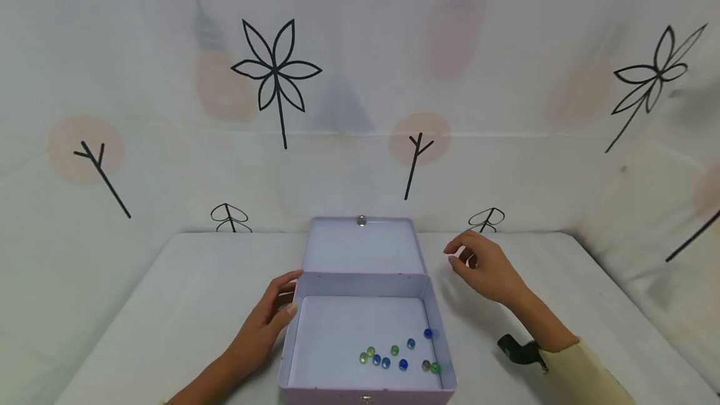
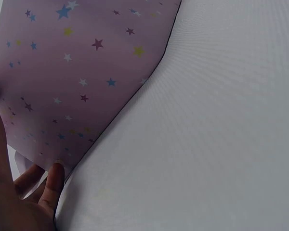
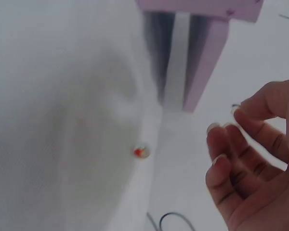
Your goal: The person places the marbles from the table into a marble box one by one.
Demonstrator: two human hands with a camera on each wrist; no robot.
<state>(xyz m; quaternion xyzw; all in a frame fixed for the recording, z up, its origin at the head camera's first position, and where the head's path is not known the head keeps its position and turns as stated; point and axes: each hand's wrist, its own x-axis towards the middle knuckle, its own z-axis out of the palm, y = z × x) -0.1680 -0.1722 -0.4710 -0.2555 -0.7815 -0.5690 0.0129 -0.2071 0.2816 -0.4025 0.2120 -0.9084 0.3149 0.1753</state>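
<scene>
A lilac metal box (image 1: 360, 330) stands with its lid (image 1: 362, 245) tipped back. Several blue, green and yellowish glass marbles (image 1: 395, 350) lie inside, mostly towards the near right. My left hand (image 1: 267, 320) holds the box at its far left corner, thumb at the rim, fingers against the outside wall. That wall (image 2: 86, 72) has a star print in the left wrist view. To the right of the lid, my right hand (image 1: 484, 267) is raised with loosely bent fingers and no visible object held. The right wrist view has a clear marble with an orange-red core (image 3: 141, 151) apart from that hand.
A white cloth (image 1: 140, 317) covers the table. Behind it hangs a pale backdrop (image 1: 349, 174) with line-drawn flowers and twigs. A metal clasp (image 1: 362, 220) is on the lid's top edge. A black strap (image 1: 520, 350) is at my right wrist.
</scene>
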